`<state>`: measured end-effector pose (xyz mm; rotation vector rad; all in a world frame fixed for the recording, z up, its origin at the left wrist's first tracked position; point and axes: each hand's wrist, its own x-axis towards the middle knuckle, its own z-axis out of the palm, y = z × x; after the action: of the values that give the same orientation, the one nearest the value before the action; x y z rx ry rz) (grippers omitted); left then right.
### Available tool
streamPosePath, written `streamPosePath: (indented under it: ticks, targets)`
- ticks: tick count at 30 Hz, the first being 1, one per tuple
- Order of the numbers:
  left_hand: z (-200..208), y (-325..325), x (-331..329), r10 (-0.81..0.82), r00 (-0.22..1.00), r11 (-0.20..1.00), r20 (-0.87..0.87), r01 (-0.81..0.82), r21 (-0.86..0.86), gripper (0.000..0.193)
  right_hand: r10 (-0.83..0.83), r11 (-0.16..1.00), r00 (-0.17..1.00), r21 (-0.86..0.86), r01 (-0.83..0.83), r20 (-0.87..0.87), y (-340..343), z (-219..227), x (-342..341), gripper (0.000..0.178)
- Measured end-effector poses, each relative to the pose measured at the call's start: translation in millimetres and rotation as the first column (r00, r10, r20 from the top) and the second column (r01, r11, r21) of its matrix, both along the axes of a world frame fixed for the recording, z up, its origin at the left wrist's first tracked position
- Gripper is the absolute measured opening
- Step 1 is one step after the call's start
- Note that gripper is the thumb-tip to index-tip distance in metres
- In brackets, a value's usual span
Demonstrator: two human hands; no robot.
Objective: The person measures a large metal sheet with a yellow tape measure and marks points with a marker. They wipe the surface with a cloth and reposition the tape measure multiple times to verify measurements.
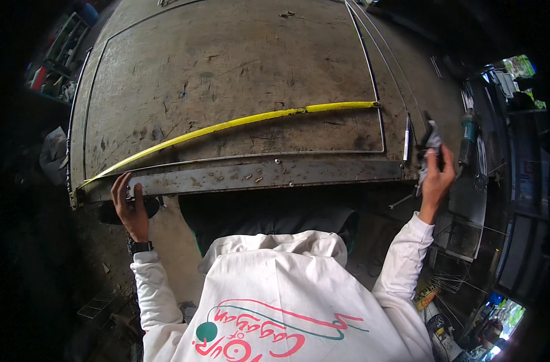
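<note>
shirt (281,295) cut off | left hand (130,210) spread at metal strip (226,177) | right hand (436,183) pinching unclear grey thing (433,140)

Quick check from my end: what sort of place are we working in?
Probably a metalworking shop: thin metal rods form a frame outline on a scuffed, stained worktable, a yellow tape measure runs across it, and what looks like a teal power tool sits at the right.

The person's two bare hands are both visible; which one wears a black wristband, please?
The left hand, at the flat grey metal bar, wears the black wristband; below the right hand, only a white sleeve shows.
</note>
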<state>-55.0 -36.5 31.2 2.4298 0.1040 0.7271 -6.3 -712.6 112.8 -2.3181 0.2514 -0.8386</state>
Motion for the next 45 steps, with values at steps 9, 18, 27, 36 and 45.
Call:
streamPosePath:
  ticks: [9, 18, 27, 36, 45]
  targets:
    - [-1, -30, 43, -0.258, 0.952, 0.961, -0.164, 0.27, 0.057, 0.021, 0.277, 0.845, 0.889, -0.347, -0.406, -0.366, 149, -32, 5, 0.03]
    - [-2, -38, 47, -0.198, 0.96, 0.979, -0.198, 0.203, 0.007, 0.019, 0.506, 0.791, 0.76, -0.131, -0.597, -0.409, 212, -39, 35, 0.018]
    - [-4, -34, 51, -0.195, 0.952, 0.979, -0.238, 0.204, 0.014, 0.021, 0.611, 0.704, 0.625, -0.028, -0.709, -0.485, 255, -33, 52, 0.018]
    - [-1, -34, 51, -0.187, 0.948, 0.98, -0.258, 0.198, 0.016, 0.023, 0.489, 0.746, 0.507, 0.039, -0.664, -0.71, 261, -16, 68, 0.017]
    - [-1, -35, 49, -0.179, 0.946, 0.984, -0.271, 0.177, -0.032, 0.023, 0.26, 0.866, 0.486, -0.022, -0.5, -0.834, 243, -11, 73, 0.033]
